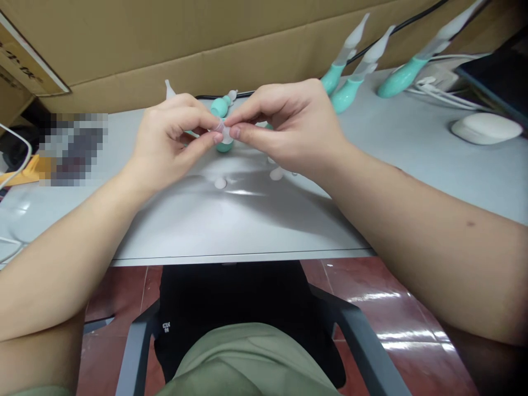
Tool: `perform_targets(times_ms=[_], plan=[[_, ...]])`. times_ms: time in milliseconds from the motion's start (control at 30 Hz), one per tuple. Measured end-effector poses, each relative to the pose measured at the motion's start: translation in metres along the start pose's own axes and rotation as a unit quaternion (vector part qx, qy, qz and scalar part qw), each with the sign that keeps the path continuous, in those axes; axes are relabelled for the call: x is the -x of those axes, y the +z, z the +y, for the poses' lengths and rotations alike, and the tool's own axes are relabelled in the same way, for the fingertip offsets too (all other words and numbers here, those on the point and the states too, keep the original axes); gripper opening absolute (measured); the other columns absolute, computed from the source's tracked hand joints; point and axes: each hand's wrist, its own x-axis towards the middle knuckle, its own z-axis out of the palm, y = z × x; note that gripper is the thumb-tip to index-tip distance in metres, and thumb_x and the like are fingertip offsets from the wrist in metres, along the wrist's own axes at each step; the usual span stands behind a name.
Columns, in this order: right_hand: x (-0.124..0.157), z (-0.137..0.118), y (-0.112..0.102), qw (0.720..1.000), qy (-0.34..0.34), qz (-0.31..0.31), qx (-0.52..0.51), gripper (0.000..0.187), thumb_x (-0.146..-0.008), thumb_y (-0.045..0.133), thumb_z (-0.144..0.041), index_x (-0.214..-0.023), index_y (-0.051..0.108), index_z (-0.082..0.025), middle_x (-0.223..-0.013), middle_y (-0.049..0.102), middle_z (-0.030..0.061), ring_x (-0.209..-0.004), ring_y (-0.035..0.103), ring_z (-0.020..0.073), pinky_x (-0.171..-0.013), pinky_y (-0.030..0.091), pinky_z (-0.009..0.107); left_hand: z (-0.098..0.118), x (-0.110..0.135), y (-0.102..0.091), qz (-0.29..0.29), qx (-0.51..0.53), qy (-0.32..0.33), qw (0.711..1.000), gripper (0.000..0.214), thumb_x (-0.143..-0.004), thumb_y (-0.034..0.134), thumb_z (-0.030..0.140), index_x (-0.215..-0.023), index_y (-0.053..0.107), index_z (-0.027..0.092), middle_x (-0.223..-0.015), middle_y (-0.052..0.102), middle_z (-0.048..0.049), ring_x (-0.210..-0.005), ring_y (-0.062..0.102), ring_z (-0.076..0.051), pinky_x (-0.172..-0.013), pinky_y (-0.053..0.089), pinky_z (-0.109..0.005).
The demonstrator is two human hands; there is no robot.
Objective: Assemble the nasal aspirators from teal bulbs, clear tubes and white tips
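Observation:
My left hand (175, 137) and my right hand (284, 124) meet above the grey table (231, 220), fingertips pinched together on a small clear plastic piece (223, 131). A teal bulb part (225, 146) shows just below the fingers, partly hidden; I cannot tell which hand carries it. Another teal piece with a white tip (223, 104) lies behind the hands. Two small whitish caps (220, 183) (276, 174) rest on the table under my hands.
Three teal-and-clear nozzle devices (344, 66) (358, 80) (406, 71) lie at the back right near white cables (441, 93). A white mouse (487, 128) sits far right. A cardboard wall (206, 49) lines the back. A chair and red floor are below.

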Motion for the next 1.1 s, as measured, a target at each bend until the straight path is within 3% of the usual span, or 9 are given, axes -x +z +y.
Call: perform_targets(times_ms=[67,233,467,567,733,900,1000,1100], plan=[[0.000,0.000,0.001,1.000,-0.011,0.008,-0.001,0.022,-0.099,0.093,-0.012,-0.096,0.095,-0.033,-0.106,0.099,-0.0010,-0.100,0.094,0.0263,-0.093,0.075,0.041,-0.001,0.001,0.001,0.011,0.006,0.018,1.000,0.027,-0.110,0.097,0.059,-0.097,0.096,0.034,-0.103,0.091,-0.0088,-0.093,0.090,-0.029,-0.065,0.073,-0.039],[0.002,-0.010,0.005,0.999,0.047,0.019,0.016,0.032,-0.098,0.089,-0.002,-0.090,0.091,-0.033,-0.102,0.096,-0.0016,-0.098,0.090,0.0256,-0.095,0.077,0.041,0.000,0.001,0.002,0.011,-0.005,0.015,1.000,0.035,-0.114,0.094,0.064,-0.097,0.097,0.034,-0.104,0.092,-0.0091,-0.093,0.088,-0.028,-0.070,0.075,-0.041],[0.006,-0.008,0.002,0.998,0.014,0.006,-0.053,0.012,-0.102,0.098,-0.017,-0.097,0.092,-0.026,-0.100,0.090,0.0010,-0.093,0.084,0.0223,-0.092,0.072,0.040,-0.002,0.002,0.000,0.004,-0.022,0.054,0.998,0.035,-0.118,0.092,0.065,-0.102,0.099,0.034,-0.101,0.088,-0.0073,-0.086,0.083,-0.024,-0.070,0.069,-0.039],[0.003,-0.005,0.004,0.999,0.032,-0.002,-0.029,0.020,-0.101,0.102,-0.026,-0.092,0.085,-0.028,-0.098,0.088,0.0014,-0.092,0.081,0.0231,-0.091,0.071,0.041,0.004,0.003,-0.002,-0.012,-0.038,0.033,0.999,0.032,-0.117,0.091,0.062,-0.102,0.098,0.035,-0.101,0.086,-0.0075,-0.086,0.081,-0.025,-0.072,0.067,-0.042],[0.001,-0.001,0.009,0.998,0.010,0.014,-0.062,0.022,-0.099,0.103,-0.028,-0.091,0.083,-0.031,-0.096,0.083,0.0027,-0.086,0.075,0.0238,-0.080,0.063,0.042,0.009,0.001,-0.002,-0.028,-0.007,-0.035,0.999,0.049,-0.115,0.090,0.079,-0.097,0.092,0.032,-0.108,0.089,-0.0099,-0.100,0.085,-0.030,-0.078,0.072,-0.048],[0.004,0.005,0.007,0.998,0.023,0.007,-0.066,0.028,-0.090,0.107,-0.024,-0.106,0.085,-0.031,-0.112,0.089,0.0039,-0.101,0.084,0.0271,-0.095,0.073,0.044,-0.017,0.000,0.002,-0.037,0.021,-0.059,0.997,0.080,-0.106,0.082,0.109,-0.107,0.085,0.029,-0.108,0.089,-0.0064,-0.110,0.082,-0.027,-0.093,0.074,-0.050],[0.007,0.006,0.007,1.000,0.012,0.004,-0.015,0.030,-0.091,0.103,-0.018,-0.112,0.088,-0.032,-0.113,0.093,0.0038,-0.102,0.086,0.0286,-0.095,0.073,0.045,-0.026,0.003,0.004,-0.038,0.051,-0.053,0.997,0.082,-0.104,0.085,0.108,-0.111,0.085,0.026,-0.120,0.092,-0.0078,-0.113,0.083,-0.025,-0.096,0.076,-0.048],[0.008,0.007,0.008,0.999,0.016,0.018,0.046,0.025,-0.096,0.097,-0.017,-0.113,0.090,-0.033,-0.113,0.095,0.0028,-0.101,0.085,0.0271,-0.095,0.073,0.043,-0.019,0.007,0.007,-0.036,0.094,-0.038,0.994,0.073,-0.115,0.082,0.098,-0.119,0.088,0.026,-0.133,0.093,-0.0099,-0.124,0.088,-0.028,-0.105,0.080,-0.049]])
